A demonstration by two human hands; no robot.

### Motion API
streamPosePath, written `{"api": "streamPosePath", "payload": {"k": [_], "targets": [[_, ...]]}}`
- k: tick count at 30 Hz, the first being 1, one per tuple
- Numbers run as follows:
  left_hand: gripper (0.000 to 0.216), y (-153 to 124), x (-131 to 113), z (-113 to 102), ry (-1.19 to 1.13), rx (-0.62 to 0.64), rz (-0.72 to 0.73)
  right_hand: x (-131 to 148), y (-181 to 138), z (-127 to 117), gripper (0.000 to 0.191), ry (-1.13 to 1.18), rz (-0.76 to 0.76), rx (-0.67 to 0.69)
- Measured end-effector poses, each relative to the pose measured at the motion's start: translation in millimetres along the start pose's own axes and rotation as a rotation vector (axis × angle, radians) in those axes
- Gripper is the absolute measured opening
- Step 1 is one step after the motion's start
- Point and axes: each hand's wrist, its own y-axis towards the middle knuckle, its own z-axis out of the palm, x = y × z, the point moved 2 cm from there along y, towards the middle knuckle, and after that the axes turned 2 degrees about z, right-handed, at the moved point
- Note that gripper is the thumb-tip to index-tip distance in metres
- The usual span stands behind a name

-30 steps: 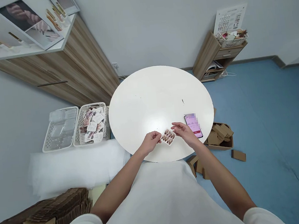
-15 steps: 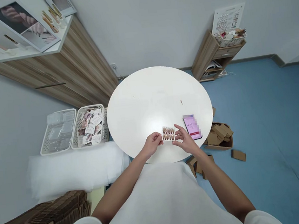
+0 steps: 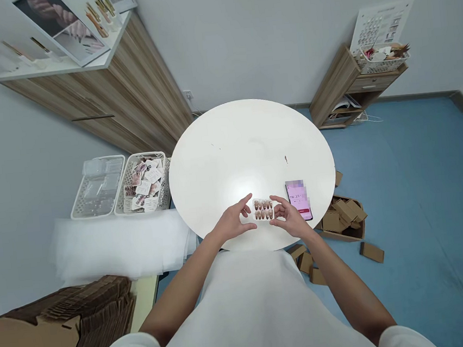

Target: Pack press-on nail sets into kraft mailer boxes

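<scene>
The left hand [image 3: 233,221], thumb and forefinger spread, gripped nothing at the nine o'clock edge of the nail tray [image 3: 263,209], which sat toward the table's [image 3: 244,139] six o'clock; the right hand [image 3: 292,218] grasped its three o'clock side. A phone [image 3: 299,202] lay at four.

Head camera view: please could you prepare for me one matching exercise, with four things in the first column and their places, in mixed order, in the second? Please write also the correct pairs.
Things
1. Press-on nail set
2. Smartphone
3. Clear plastic boxes
4. Card-filled white basket

Places
A. In the leftmost white basket
B. Between the left hand and the right hand
C. Immediately right of the clear plastic boxes' basket
D. On the white oval table, near its right edge

Right pairs: 1-B, 2-D, 3-A, 4-C
</scene>
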Motion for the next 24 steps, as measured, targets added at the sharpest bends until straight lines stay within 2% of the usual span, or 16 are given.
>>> {"api": "streamPosePath", "payload": {"k": [5,11,16,24], "targets": [[0.064,3,1,9,0.031,-0.008,0.013,-2,-2,-3,0.072,-0.009,-0.015,0.044],[0.064,1,0,8,0.169,-0.069,0.103,-2,-2,-5,0.076,-0.09,-0.049,0.069],[0.064,-5,7,10,0.336,-0.105,0.117,-2,-3,-4,0.071,-0.282,-0.093,0.071],[0.063,-17,14,8,0.553,-0.165,0.067,-4,4,5,0.068,-0.596,-0.292,0.045]]}}
